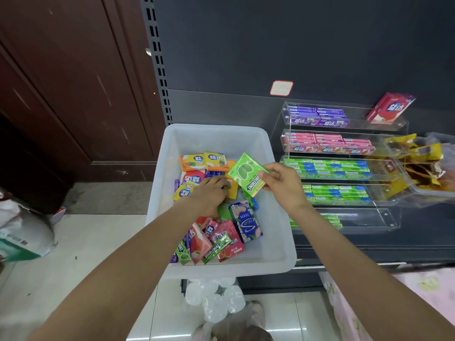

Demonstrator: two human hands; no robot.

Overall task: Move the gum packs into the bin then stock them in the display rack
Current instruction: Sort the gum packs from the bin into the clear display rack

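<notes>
Nearest the camera, two bare forearms are extended over a tiled floor [81, 244], where a cluster of white plastic cups [213, 297] is seen below the bin. Beyond them, a white plastic bin [278, 244] is set against the foot of a dark shelving unit [246, 57], and a loose heap of gum packs [219, 236] in pink, green, purple, orange and yellow is spread across its floor.

Inside the bin, the left hand [209, 193] is lowered onto the heap with its fingers curled down among the orange and yellow packs; whether anything is gripped cannot be told. Just beside it, above the bin's right side, a green Doublemint pack [247, 174] is pinched at its right edge by the thumb and fingers of the right hand [283, 184] and is held tilted, clear of the heap.

Further right, a clear acrylic display rack [391, 215] is stepped up the shelf; green packs are seen on its lower tiers, pink above, purple on top. A red box [390, 108] is leaned on the top tier. Yellow-wrapped snacks [418, 166] are piled at the far right.
</notes>
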